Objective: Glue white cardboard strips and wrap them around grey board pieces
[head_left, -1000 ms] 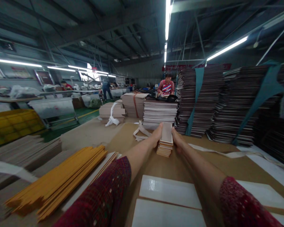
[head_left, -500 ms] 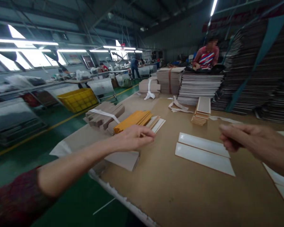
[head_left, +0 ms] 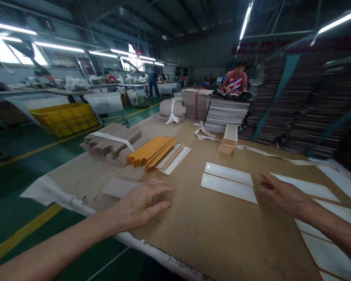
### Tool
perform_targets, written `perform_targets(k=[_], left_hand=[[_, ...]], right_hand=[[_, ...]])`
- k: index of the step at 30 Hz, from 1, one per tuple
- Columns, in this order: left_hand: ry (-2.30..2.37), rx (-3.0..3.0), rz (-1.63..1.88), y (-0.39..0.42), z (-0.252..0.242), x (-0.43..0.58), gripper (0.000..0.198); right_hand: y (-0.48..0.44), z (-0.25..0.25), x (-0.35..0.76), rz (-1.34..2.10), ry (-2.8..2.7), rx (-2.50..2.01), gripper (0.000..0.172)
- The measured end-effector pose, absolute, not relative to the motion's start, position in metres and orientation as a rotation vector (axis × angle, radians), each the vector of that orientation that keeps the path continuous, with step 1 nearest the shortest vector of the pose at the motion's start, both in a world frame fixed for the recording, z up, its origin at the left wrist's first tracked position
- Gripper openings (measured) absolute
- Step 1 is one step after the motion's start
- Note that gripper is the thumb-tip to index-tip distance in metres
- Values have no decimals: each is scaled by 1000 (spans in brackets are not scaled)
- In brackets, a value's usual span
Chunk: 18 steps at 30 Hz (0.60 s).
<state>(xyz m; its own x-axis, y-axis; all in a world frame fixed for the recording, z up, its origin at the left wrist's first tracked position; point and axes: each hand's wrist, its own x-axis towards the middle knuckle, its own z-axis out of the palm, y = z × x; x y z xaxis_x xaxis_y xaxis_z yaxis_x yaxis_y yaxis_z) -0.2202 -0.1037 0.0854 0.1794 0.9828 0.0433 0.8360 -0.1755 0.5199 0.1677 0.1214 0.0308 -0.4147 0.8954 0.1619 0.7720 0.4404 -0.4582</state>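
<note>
My left hand (head_left: pixel 148 203) is over the near left part of the table, thumb and fingers apart, with nothing between them. Just behind its wrist a flat greyish cardboard piece (head_left: pixel 118 188) lies partly covered by the hand. My right hand (head_left: pixel 276 192) has its fingers curled together; whether anything small is inside is hidden. It is close to the right end of two white strips with brown edges, the far strip (head_left: pixel 228 173) and the near strip (head_left: pixel 226 188), lying side by side. More white strips (head_left: pixel 329 253) lie under and beside my right forearm.
Orange folded card pieces (head_left: pixel 150 152) lie beside thin white strips (head_left: pixel 175 160) and a banded grey cardboard bundle (head_left: pixel 114 140). A small strip stack (head_left: pixel 229 138) is farther back. Tall dark stacks (head_left: pixel 280 97) line the right. Behind a sheet pile (head_left: pixel 226 113) a person (head_left: pixel 235 82) works.
My view has turned to the right. My left hand has lowered toward the near table edge and its fingers have spread. My right hand has come down beside the two white strips.
</note>
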Motion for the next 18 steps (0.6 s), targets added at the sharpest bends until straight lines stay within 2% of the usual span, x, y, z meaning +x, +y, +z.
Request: perform_targets(k=[2, 4, 9, 14, 18], left_hand=[[1679, 2114, 501, -76, 79, -198, 45], [1690, 2114, 442, -50, 69, -175, 52], [1713, 2114, 339, -7, 48, -137, 45], [1750, 2153, 300, -5, 45, -131, 43], [1744, 2148, 257, -40, 53, -132, 47]], right_hand=[[116, 19, 172, 478, -2398, -1437, 24], [106, 8, 173, 490, -2458, -1433, 32], [86, -5, 169, 448, -2502, -1447, 48], [75, -6, 162, 414, -2518, -1475, 57], [42, -9, 169, 425, -2527, -1497, 65]])
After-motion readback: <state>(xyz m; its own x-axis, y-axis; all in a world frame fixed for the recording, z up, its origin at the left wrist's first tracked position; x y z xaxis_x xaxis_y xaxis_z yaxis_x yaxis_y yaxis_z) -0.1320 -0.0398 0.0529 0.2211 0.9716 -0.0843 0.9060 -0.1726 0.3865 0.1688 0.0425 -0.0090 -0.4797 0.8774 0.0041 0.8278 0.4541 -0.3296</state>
